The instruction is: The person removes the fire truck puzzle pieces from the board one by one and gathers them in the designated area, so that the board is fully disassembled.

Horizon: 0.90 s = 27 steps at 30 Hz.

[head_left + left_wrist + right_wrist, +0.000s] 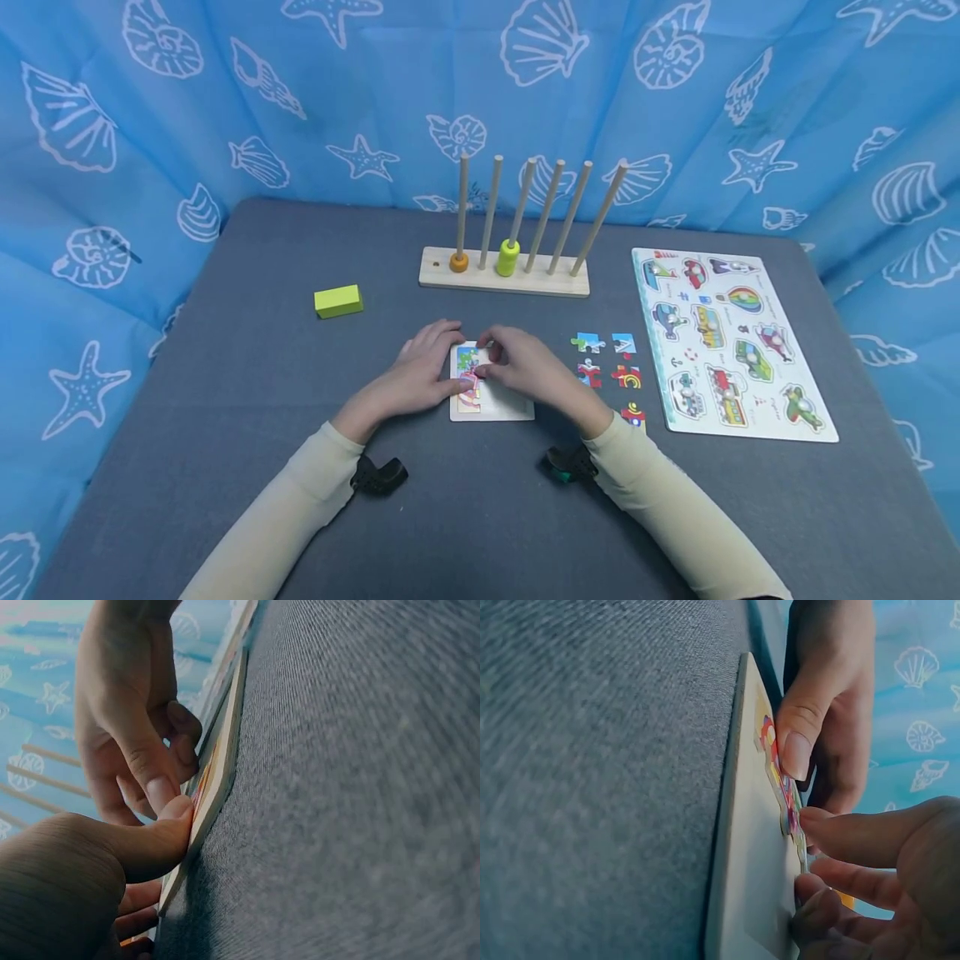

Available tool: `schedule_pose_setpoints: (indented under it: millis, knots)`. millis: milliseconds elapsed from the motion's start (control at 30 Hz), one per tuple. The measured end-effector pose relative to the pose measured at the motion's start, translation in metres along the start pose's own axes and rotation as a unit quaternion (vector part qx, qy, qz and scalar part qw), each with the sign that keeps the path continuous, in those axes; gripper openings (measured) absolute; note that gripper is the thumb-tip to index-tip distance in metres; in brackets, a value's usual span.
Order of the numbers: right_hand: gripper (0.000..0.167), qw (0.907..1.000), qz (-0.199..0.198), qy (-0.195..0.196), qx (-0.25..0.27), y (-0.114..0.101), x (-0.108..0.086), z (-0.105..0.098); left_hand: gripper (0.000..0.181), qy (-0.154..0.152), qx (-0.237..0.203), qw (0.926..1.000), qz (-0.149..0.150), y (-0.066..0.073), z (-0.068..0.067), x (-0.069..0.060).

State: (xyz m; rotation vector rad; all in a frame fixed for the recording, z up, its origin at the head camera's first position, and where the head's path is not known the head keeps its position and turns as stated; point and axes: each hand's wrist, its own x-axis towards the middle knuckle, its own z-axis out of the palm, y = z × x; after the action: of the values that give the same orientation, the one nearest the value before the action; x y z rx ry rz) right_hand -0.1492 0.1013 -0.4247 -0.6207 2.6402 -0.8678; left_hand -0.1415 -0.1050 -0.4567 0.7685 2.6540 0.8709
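A small pale puzzle board [510, 408] lies on the table, with colourful pieces [468, 400] along its left part. The left hand [412, 379] is at the board's left side, its thumb pressing on the pieces [769, 742] and its other fingers stretched along the upper left edge. From the right, the right hand [528, 367] reaches over the board; its thumb and curled fingers [814, 889] pinch at a piece with green on it [801, 844], near the left thumb. The fingers partly hide that piece. In the left wrist view the board [225, 750] shows edge-on.
Several loose jigsaw pieces [588, 342] lie right of the board. Farther right is a large picture board of vehicles [787, 421]. A wooden peg stand [487, 279] with orange and yellow-green beads stands behind, and a yellow-green block [337, 301] lies at the back left.
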Motion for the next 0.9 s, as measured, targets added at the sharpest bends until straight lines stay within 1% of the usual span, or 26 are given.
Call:
schedule_pose_setpoints:
  millis: [133,267,433,533,667,800,900]
  knots:
    - [0.031,0.9999,-0.008,0.003,-0.009,-0.001,0.004,0.003,0.064,0.003,-0.006,1.0000,0.002,-0.003,0.001,-0.001]
    - [0.028,0.9997,-0.014,0.007,-0.018,-0.002,0.005,0.003,0.064,0.014,-0.012,0.9998,0.008,-0.006,0.003,0.000]
    - [0.017,0.9997,-0.005,0.012,-0.022,-0.004,0.004,0.005,0.064,0.017,-0.018,0.9996,0.010,-0.007,0.004,0.002]
    - [0.011,0.9995,0.017,0.016,-0.023,-0.007,0.003,0.006,0.064,0.014,-0.019,0.9997,0.007,-0.006,0.004,0.002]
    - [0.012,0.9983,0.052,0.020,-0.014,-0.012,0.003,0.006,0.065,0.013,-0.023,0.9996,0.006,-0.006,0.002,0.002]
    - [0.010,0.9964,0.080,0.015,0.024,-0.015,0.004,0.005,0.065,0.013,-0.023,0.9996,0.005,-0.005,0.001,0.002]
    - [0.010,0.9923,0.106,0.013,0.063,-0.018,0.003,0.003,0.065,0.005,-0.023,0.9997,-0.001,-0.005,0.001,0.002]
